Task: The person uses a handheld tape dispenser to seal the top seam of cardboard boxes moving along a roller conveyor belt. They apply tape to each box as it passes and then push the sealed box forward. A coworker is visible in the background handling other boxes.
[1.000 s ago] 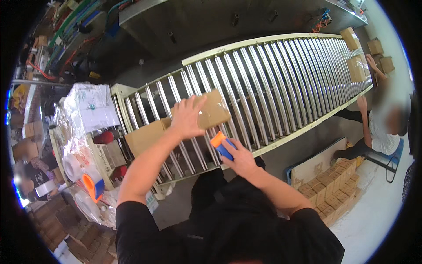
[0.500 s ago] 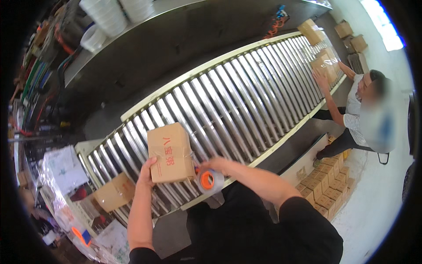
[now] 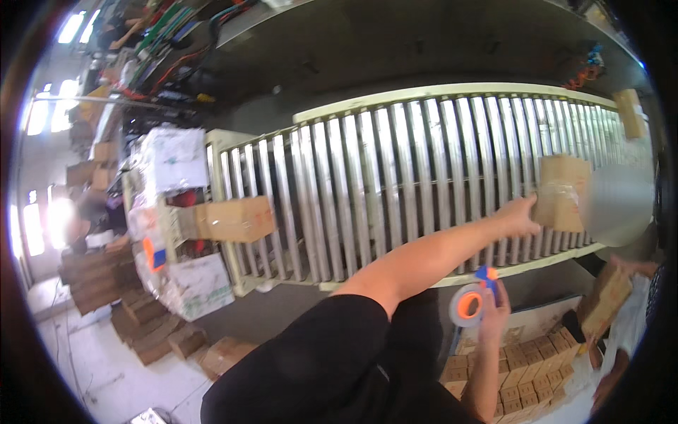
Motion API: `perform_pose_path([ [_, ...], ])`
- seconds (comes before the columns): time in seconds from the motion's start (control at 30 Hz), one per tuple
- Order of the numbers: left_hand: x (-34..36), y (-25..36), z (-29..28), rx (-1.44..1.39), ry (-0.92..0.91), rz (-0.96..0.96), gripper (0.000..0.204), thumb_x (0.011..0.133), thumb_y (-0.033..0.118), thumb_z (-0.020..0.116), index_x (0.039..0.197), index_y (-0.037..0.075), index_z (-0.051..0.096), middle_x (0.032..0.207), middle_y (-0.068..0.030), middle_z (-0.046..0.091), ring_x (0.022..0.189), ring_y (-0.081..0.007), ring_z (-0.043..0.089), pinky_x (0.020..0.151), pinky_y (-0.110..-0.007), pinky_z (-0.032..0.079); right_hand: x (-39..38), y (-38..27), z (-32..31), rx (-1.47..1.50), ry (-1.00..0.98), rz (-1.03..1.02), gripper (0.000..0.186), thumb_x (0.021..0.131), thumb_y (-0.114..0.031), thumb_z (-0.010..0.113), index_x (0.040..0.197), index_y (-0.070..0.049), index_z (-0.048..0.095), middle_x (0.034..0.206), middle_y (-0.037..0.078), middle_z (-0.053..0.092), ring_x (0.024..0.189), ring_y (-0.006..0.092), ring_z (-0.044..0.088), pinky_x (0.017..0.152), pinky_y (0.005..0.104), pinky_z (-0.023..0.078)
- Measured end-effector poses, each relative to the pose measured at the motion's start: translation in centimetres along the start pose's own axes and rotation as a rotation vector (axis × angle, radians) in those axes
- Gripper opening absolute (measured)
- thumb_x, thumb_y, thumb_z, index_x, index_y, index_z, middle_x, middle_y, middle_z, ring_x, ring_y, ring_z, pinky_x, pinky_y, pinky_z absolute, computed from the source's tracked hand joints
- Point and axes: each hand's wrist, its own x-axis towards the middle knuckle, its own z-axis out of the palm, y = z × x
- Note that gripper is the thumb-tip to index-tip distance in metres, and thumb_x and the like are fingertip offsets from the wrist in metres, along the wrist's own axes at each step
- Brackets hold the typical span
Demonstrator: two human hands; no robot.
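My left arm stretches to the right across the roller conveyor [image 3: 395, 184]. At its end my left hand [image 3: 519, 218] is open, fingers spread, at the near-left side of a taped brown carton [image 3: 563, 191] on the rollers. I cannot tell whether the fingers touch it. My right hand [image 3: 496, 307], lower and closer to my body, is closed round a tape dispenser [image 3: 469, 305] with blue and orange parts and a roll on an orange core. Another carton [image 3: 236, 218] lies at the conveyor's left end, its left part on the frame there.
Small cartons [image 3: 519, 371] stand stacked on the floor at lower right. A co-worker at the right edge holds a carton [image 3: 606, 300]. One more carton [image 3: 628, 113] sits at the conveyor's far right. Flattened cardboard [image 3: 95, 275] is piled at left, near a second tape dispenser [image 3: 153, 254].
The view has swung right. The carton from between my hands has moved right along the rollers, and my left hand has opened. The dispenser stays in my right hand. The co-worker now holds a carton.
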Motion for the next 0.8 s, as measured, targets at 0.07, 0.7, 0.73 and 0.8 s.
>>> perform_pose_path([
  [0.07, -7.2, 1.4, -2.5, 0.308, -0.096, -0.108, 0.066, 0.103, 0.059, 0.071, 0.12, -0.005, 0.076, 0.127, -0.0308, 0.071, 0.115, -0.0394, 0.072, 0.098, -0.052, 0.058, -2.3, -1.1, 1.9, -0.236, 0.12, -0.226, 0.054, 0.105, -0.011, 0.073, 0.155, 0.005, 0.058, 0.146, 0.015, 0.068, 0.124, 0.0222, 0.068, 0.107, 0.0368, 0.055],
  [0.7, -47.7, -6.1, -40.3, -0.249, 0.421, -0.158, 0.03, 0.117, 0.032, 0.06, 0.097, 0.01, 0.065, 0.087, 0.0015, 0.065, 0.084, -0.0106, 0.062, 0.081, -0.03, 0.052, -22.6, -0.4, 34.1, -0.568, -0.485, -0.961, 0.083, 0.084, -0.024, 0.097, 0.155, -0.006, 0.058, 0.145, 0.023, 0.068, 0.121, 0.0403, 0.075, 0.098, 0.0434, 0.064],
  [0.73, -47.7, -4.7, -41.0, -0.011, 0.336, -0.173, 0.033, 0.118, 0.036, 0.058, 0.098, 0.01, 0.066, 0.087, 0.0023, 0.064, 0.085, -0.01, 0.061, 0.083, -0.03, 0.052, -22.9, -0.5, 34.0, -0.525, -0.433, -0.992, 0.083, 0.084, -0.022, 0.096, 0.156, -0.006, 0.057, 0.146, 0.023, 0.068, 0.121, 0.0403, 0.075, 0.098, 0.0431, 0.065],
  [0.8, -48.0, -2.2, -37.9, -0.144, -0.011, -0.528, 0.039, 0.119, 0.041, 0.055, 0.109, 0.007, 0.073, 0.095, 0.0038, 0.069, 0.088, -0.0067, 0.058, 0.083, -0.028, 0.049, -22.4, -1.0, 33.7, -0.417, -0.415, -1.114, 0.079, 0.082, -0.019, 0.098, 0.151, -0.007, 0.06, 0.147, 0.026, 0.067, 0.121, 0.0433, 0.075, 0.099, 0.0458, 0.065],
])
